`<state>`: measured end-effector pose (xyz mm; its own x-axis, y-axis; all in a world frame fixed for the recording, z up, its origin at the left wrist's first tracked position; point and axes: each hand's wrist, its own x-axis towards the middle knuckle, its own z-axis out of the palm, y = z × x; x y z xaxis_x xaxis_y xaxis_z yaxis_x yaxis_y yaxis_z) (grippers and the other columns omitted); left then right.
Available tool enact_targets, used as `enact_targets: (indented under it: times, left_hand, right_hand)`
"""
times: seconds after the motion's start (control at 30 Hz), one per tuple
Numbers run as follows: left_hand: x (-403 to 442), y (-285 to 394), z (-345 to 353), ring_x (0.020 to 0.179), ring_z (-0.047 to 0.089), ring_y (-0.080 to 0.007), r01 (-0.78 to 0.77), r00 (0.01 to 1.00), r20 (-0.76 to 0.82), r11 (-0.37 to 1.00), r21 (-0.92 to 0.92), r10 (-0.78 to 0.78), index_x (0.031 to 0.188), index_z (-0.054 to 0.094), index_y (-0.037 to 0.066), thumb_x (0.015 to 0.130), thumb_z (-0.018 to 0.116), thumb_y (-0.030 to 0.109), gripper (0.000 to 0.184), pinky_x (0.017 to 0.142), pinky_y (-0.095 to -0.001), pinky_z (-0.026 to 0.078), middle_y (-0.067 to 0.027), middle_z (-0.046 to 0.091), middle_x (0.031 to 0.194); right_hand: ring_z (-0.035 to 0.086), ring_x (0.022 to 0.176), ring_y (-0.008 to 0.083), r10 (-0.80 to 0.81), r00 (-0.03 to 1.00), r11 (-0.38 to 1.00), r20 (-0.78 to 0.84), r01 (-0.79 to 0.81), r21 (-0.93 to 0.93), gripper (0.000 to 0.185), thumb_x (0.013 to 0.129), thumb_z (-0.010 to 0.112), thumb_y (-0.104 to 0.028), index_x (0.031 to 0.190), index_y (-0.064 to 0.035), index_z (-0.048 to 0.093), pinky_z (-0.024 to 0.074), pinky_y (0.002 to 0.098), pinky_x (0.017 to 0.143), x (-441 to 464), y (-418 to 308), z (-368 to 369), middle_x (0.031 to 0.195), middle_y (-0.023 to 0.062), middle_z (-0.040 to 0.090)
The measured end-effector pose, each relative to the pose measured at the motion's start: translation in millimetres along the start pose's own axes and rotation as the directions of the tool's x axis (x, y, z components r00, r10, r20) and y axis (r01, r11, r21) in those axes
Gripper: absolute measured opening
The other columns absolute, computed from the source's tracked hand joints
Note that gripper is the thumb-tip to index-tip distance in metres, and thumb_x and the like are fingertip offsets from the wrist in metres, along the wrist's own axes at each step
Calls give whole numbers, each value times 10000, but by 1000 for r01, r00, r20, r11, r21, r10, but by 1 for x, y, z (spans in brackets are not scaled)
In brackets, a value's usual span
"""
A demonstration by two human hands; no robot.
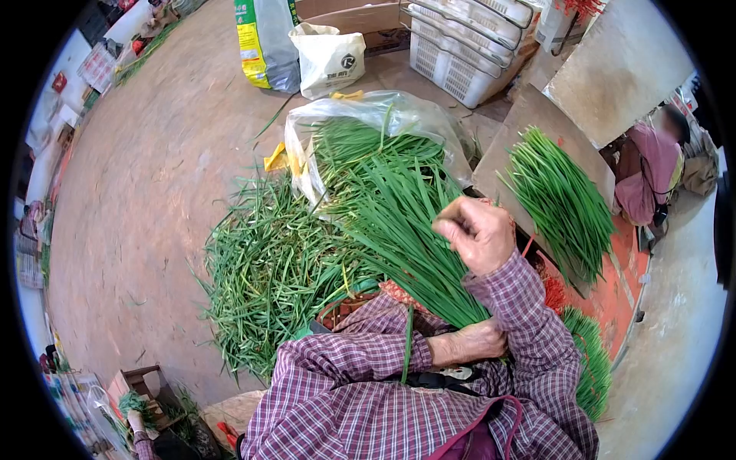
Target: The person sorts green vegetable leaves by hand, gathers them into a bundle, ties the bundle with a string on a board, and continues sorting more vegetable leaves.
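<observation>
My left hand [469,342] is wrapped round the lower end of a bunch of long green leaves [414,238] that lies across my lap. Above the bunch, my right hand [481,232] has its fingers curled in; whether anything is between them is too small to tell. The leaves fan out toward an open clear plastic bag [307,146] with more greens inside. Left of the bunch spreads a heap of loose, tangled leaves [261,268]. Another neat green bunch [556,199] rests on a board [506,123] at the right.
White plastic crates [452,61] stand at the top, beside a white bag [328,63] and a green-yellow sack [268,46]. More greens [589,360] lie at the lower right. A person [652,161] sits at the far right; another person's hand [136,420] shows lower left.
</observation>
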<state>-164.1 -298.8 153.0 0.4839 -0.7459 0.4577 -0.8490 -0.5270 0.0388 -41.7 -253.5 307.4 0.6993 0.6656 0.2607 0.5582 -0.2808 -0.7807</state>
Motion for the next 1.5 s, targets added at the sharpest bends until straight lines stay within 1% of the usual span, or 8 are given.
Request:
enact_targets:
  times: [0.07, 0.2, 0.3, 0.53, 1.1, 1.3, 1.43, 1.5]
  left_hand:
    - [3, -8, -34, 961, 577, -235, -33, 985, 174, 990, 140, 8, 919, 702, 71, 721, 545, 226, 296, 987, -410, 390, -39, 657, 1012]
    - [3, -10, -36, 919, 588, -222, 8, 995, 93, 989, 146, -22, 873, 701, 79, 717, 547, 227, 264, 962, -401, 407, -27, 663, 940]
    - [1, -6, -26, 923, 588, -202, 39, 999, 11, 985, 168, -41, 855, 698, 83, 712, 554, 222, 246, 943, -387, 421, -25, 656, 907]
    - [-1, -2, -11, 1027, 566, -208, 7, 991, 130, 996, 91, -19, 979, 681, 71, 718, 550, 209, 324, 997, -380, 388, -44, 633, 1049]
    - [-2, -2, -7, 1133, 519, -249, 12, 985, 171, 1000, 18, -15, 1081, 647, 46, 749, 517, 191, 385, 1059, -412, 343, -71, 597, 1169]
    - [-5, -5, -12, 1079, 549, -214, 52, 997, -67, 997, 52, -48, 1056, 630, 55, 754, 530, 170, 338, 1039, -396, 373, -63, 629, 1061]
    - [-3, -43, -90, 799, 625, -182, 171, 944, -225, 940, -294, -242, 783, 638, 92, 639, 644, 109, 145, 750, -329, 506, -50, 633, 783]
    - [-19, -84, -118, 753, 626, -174, 73, 762, -513, 839, -539, -395, 825, 642, 93, 652, 665, 61, 177, 667, -305, 522, -52, 633, 767]
  right_hand:
    - [581, 480, 112, 68, 997, 958, 28, -73, 278, 223, 873, 627, -194, 850, 28, 639, 460, 243, 454, 6, -12, -4, 694, 77, 646]
    - [635, 569, 166, 198, 901, 945, 387, -280, 167, 278, 905, 562, -276, 898, -19, 669, 496, 276, 520, 11, -9, -7, 752, 87, 668]
    - [647, 706, 239, -45, 953, 942, 298, 140, -305, 201, 870, 588, -243, 878, -61, 673, 514, 346, 633, 3, 21, 7, 794, 80, 654]
    - [633, 770, 260, 177, 921, 877, 346, 12, -481, 265, 752, 709, -320, 879, -94, 656, 498, 380, 676, -2, 13, 7, 834, 69, 618]
    - [631, 651, 238, -22, 982, 939, 190, 86, -333, 169, 767, 697, -253, 796, -100, 630, 492, 363, 590, -13, 18, 6, 718, 41, 632]
    - [621, 593, 186, -322, 932, 911, -169, 256, -324, 115, 779, 695, -197, 825, -103, 647, 485, 298, 497, 16, 6, -3, 735, 40, 640]
    - [651, 668, 186, -239, 955, 927, -175, 171, -332, 191, 856, 627, -280, 921, -107, 672, 522, 289, 570, 34, 1, -35, 830, 58, 677]
    - [664, 707, 188, -207, 959, 944, -194, 144, -299, 241, 880, 599, -319, 980, -112, 671, 536, 295, 604, 31, 5, -45, 873, 70, 684]
